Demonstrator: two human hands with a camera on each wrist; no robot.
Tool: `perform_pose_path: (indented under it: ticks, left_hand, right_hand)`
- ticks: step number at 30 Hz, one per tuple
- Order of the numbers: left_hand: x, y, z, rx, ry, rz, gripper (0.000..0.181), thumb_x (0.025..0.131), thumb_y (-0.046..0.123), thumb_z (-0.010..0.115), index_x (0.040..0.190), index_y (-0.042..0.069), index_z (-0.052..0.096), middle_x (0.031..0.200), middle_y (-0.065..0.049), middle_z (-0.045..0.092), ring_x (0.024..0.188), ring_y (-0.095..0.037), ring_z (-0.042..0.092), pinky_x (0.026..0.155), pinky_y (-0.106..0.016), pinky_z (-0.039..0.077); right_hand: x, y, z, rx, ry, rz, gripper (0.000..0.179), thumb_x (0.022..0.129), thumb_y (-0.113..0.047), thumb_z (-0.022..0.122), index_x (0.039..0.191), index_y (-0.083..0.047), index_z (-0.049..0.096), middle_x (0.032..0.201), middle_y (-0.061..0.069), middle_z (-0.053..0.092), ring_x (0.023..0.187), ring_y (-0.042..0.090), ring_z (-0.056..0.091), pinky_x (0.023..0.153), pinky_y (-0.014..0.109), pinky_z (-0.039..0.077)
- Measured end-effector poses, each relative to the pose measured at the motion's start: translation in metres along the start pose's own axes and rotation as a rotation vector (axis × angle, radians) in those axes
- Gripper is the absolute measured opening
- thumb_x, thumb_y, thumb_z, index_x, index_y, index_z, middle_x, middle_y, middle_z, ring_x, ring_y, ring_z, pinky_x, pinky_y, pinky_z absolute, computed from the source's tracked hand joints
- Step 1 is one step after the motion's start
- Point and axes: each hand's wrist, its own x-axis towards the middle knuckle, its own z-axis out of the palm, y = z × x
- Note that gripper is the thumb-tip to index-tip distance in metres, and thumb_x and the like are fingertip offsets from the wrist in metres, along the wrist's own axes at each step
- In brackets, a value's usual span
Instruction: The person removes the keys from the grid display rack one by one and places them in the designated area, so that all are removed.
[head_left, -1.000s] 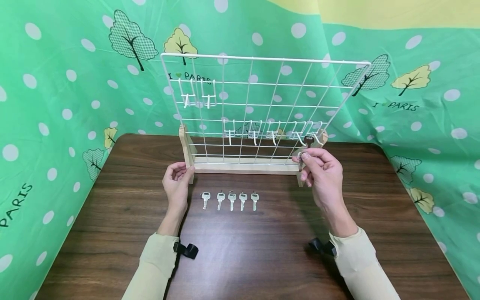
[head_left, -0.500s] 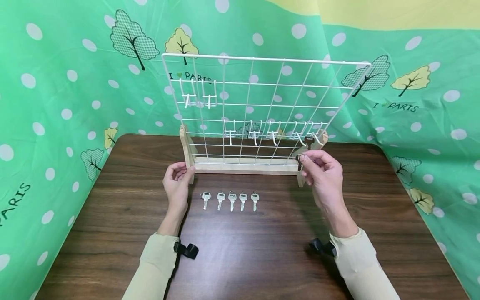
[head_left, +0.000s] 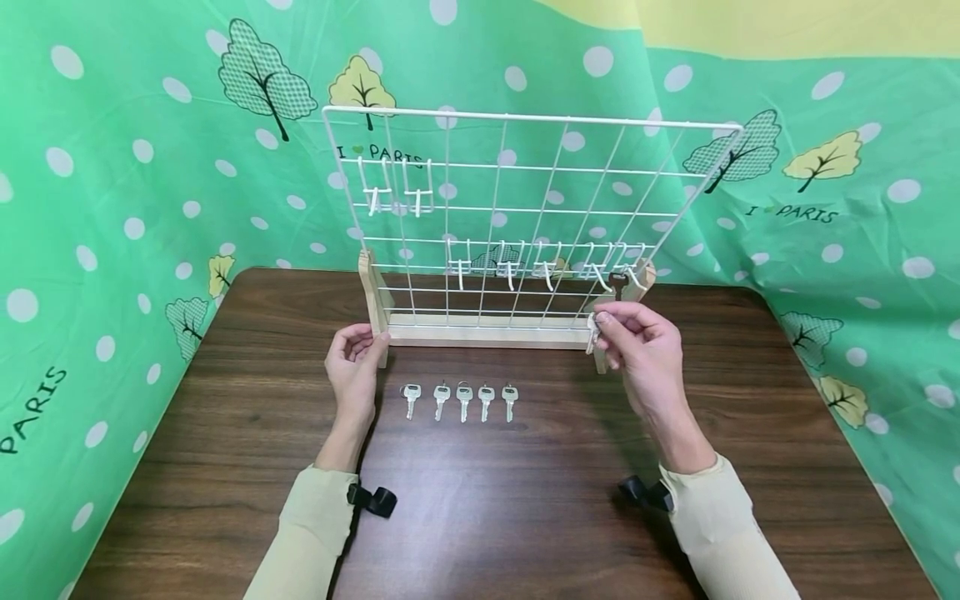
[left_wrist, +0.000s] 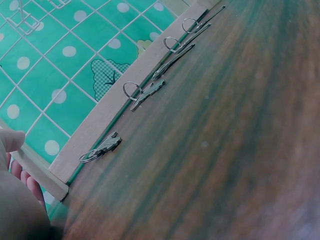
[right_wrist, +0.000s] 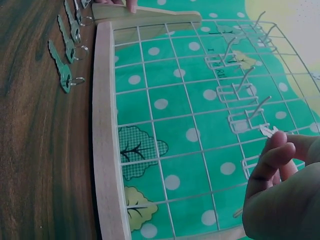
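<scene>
A white wire grid rack [head_left: 525,117] stands on wooden feet at the back of the table. My left hand [head_left: 352,367] grips its left wooden upright [head_left: 369,279] between thumb and fingers. Near the rack's right end, my right hand [head_left: 651,358] pinches a silver key [head_left: 592,335] between thumb and forefinger, below the hooks. Just above that hand, a dark-looking key [head_left: 618,283] hangs by the rightmost hooks; its lower part is hidden. The right wrist view shows only a small tip of the pinched key [right_wrist: 268,131] beyond the fingertips.
Several silver keys [head_left: 464,402] with rings lie in a row on the brown table [head_left: 480,517], before the rack. White hooks [head_left: 510,273] line the grid's lower part, and two hooks [head_left: 417,200] sit at upper left. A green patterned cloth [head_left: 862,267] surrounds the table.
The right hand has shifted slightly left and down, and the key in it has turned, its face now bright silver. The left hand has stayed on the upright.
</scene>
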Motion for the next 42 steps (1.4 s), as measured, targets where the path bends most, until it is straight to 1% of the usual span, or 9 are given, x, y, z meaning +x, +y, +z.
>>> perform_pose_path:
  ticks: [6,13,19,23,27,32,36,38,42]
  left_hand:
    - [0.000,0.001,0.001,-0.002,0.001,0.003,0.025,0.087,-0.018,0.078,0.104,-0.001,0.070,0.095,0.000,0.069,0.087,-0.010,0.066,0.080,-0.017,0.056]
    - [0.000,0.001,0.001,-0.002,0.000,0.001,0.024,0.087,-0.017,0.078,0.104,-0.003,0.070,0.095,0.000,0.069,0.088,-0.010,0.066,0.081,-0.017,0.056]
    - [0.001,0.001,0.001,0.002,0.001,0.000,0.025,0.087,-0.017,0.078,0.105,-0.002,0.070,0.095,0.000,0.069,0.088,-0.010,0.066,0.080,-0.017,0.056]
    - [0.000,0.001,0.001,0.002,0.005,0.000,0.024,0.087,-0.018,0.078,0.104,-0.001,0.070,0.095,0.001,0.069,0.088,-0.010,0.066,0.080,-0.017,0.056]
    - [0.000,0.001,0.002,0.007,0.003,0.003,0.025,0.087,-0.017,0.079,0.104,-0.002,0.070,0.095,0.000,0.068,0.088,-0.010,0.066,0.080,-0.017,0.055]
    - [0.000,0.001,0.002,0.005,0.004,0.002,0.024,0.087,-0.017,0.078,0.105,-0.002,0.070,0.095,0.000,0.069,0.088,-0.010,0.066,0.080,-0.017,0.055]
    - [0.000,0.001,0.002,0.004,0.004,-0.001,0.024,0.087,-0.017,0.079,0.105,-0.003,0.069,0.095,0.000,0.069,0.088,-0.010,0.066,0.080,-0.017,0.056]
    - [0.000,0.001,0.001,0.010,0.004,0.000,0.024,0.087,-0.017,0.079,0.105,-0.003,0.070,0.095,0.001,0.069,0.088,-0.010,0.066,0.080,-0.017,0.056]
    - [0.001,0.000,0.001,0.016,0.004,-0.003,0.025,0.087,-0.017,0.079,0.103,0.000,0.070,0.095,0.001,0.069,0.088,-0.010,0.066,0.081,-0.018,0.056]
  right_hand:
    - [0.001,0.001,-0.004,-0.104,-0.048,0.050,0.023,0.103,0.011,0.069,0.097,-0.006,0.083,0.073,0.002,0.074,0.056,0.008,0.062,0.045,0.017,0.041]
    - [0.002,0.001,-0.011,-0.247,-0.144,0.129,0.013,0.102,0.002,0.076,0.101,-0.005,0.086,0.080,-0.003,0.073,0.054,0.010,0.045,0.048,0.027,0.035]
    - [0.005,0.005,-0.014,-0.337,-0.236,0.211,0.012,0.100,0.001,0.079,0.100,-0.008,0.087,0.092,-0.005,0.079,0.059,0.006,0.052,0.049,0.019,0.039]
    - [0.006,0.009,-0.014,-0.382,-0.273,0.222,0.012,0.100,0.000,0.079,0.100,-0.010,0.087,0.089,-0.008,0.077,0.060,0.007,0.053,0.048,0.019,0.039]
    - [0.006,0.013,-0.016,-0.411,-0.287,0.228,0.012,0.100,0.000,0.079,0.100,-0.010,0.087,0.087,-0.009,0.076,0.060,0.006,0.053,0.049,0.019,0.040]
    - [0.008,0.023,-0.019,-0.452,-0.335,0.245,0.006,0.101,0.000,0.077,0.104,0.000,0.082,0.080,-0.007,0.073,0.060,0.006,0.054,0.050,0.020,0.041]
    - [0.008,0.032,-0.021,-0.492,-0.378,0.270,0.015,0.101,-0.003,0.077,0.110,0.009,0.077,0.081,-0.006,0.075,0.062,0.007,0.055,0.051,0.022,0.041]
    - [0.008,0.035,-0.021,-0.507,-0.389,0.280,0.017,0.101,-0.004,0.077,0.111,0.010,0.076,0.082,-0.004,0.076,0.063,0.007,0.055,0.051,0.022,0.042]
    - [0.008,0.040,-0.022,-0.521,-0.408,0.292,0.020,0.102,-0.005,0.077,0.112,0.012,0.075,0.082,-0.008,0.075,0.064,0.007,0.055,0.053,0.022,0.043]
